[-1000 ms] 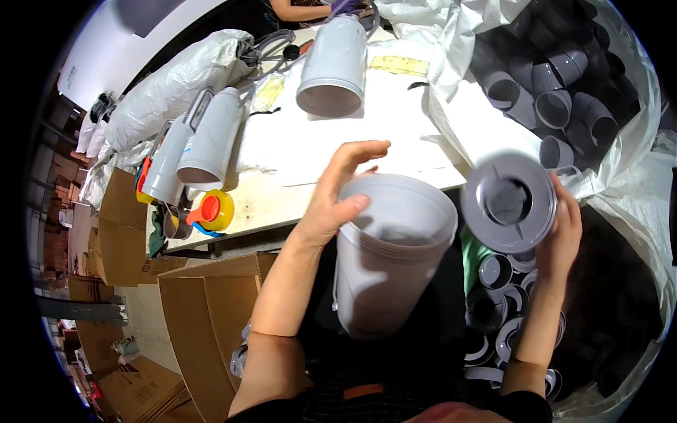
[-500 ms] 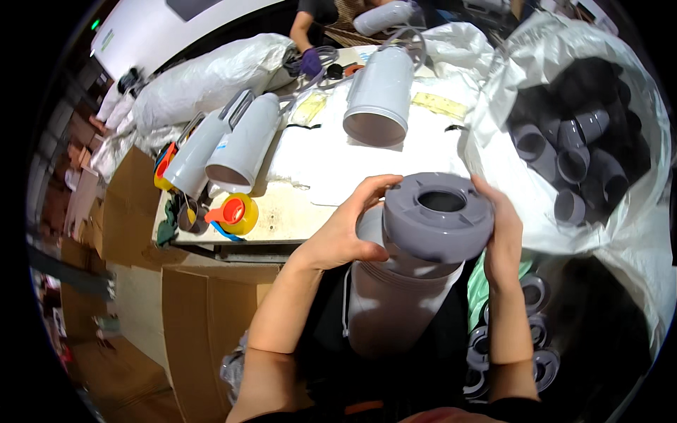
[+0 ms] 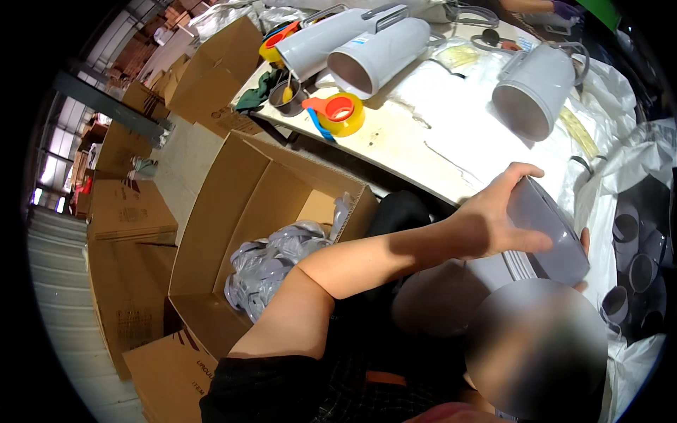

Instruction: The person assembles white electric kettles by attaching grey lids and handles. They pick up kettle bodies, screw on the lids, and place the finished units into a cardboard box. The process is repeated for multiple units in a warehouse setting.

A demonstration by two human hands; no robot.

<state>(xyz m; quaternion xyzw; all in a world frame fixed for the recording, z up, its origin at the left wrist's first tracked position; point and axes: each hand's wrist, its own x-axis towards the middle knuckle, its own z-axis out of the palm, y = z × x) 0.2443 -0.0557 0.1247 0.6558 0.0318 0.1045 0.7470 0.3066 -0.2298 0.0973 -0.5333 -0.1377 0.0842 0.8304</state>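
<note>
My left hand (image 3: 490,218) is closed around a thick grey round cap (image 3: 553,233), thumb across its side. The cap sits at the threaded end of a large light-grey cylinder (image 3: 437,299), which lies tilted against my lap. Of my right hand (image 3: 584,243) only some fingers show, pressed to the cap's far side; a blurred patch hides much of that arm's area. On the table stand grey jug-like cylinders with handles, one (image 3: 539,92) beyond my hands and another (image 3: 381,56) farther left.
An open cardboard box (image 3: 211,233) on my left holds several plastic-wrapped grey parts (image 3: 275,264). A yellow tape roll (image 3: 345,120) with a red ring lies at the table edge (image 3: 395,151). A white sack (image 3: 599,211) with grey pipe pieces (image 3: 642,271) stands right. A purple-gloved co-worker's hand (image 3: 566,10) is beyond.
My view has swung left, bringing the open box into sight. The cylinder and cap now appear farther right and tilted, with both hands still on the cap.
</note>
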